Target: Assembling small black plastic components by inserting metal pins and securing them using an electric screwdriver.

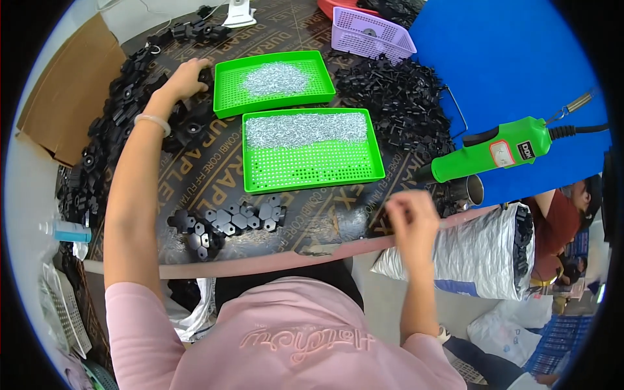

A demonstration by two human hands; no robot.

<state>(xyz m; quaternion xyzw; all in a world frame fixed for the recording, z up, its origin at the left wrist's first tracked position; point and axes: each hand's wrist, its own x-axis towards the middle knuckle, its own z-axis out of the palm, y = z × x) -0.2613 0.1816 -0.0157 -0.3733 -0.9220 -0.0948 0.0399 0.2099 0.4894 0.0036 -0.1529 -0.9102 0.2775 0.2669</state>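
Note:
My left hand [187, 78] reaches out to the left of the far green tray [225, 103], its fingers closed round a black plastic part [205, 76] beside a pile of similar parts. My right hand [416, 220] is above the table's front edge, slightly blurred, its fingers curled together; whatever they hold is too small to make out. Between my forearms lies a cluster of black hexagonal plastic parts [239, 217]. Small silvery metal pieces [305, 130] fill the far half of the near green tray [312, 188], and others are heaped in the far tray.
A green electric screwdriver [494, 153] hangs on a coiled spring at the right, near a metal cup [474, 190]. Small black pieces [403, 97] are piled beside the trays, below a purple basket [370, 42]. A white woven sack [481, 250] stands at the table's front right; another person is beyond it.

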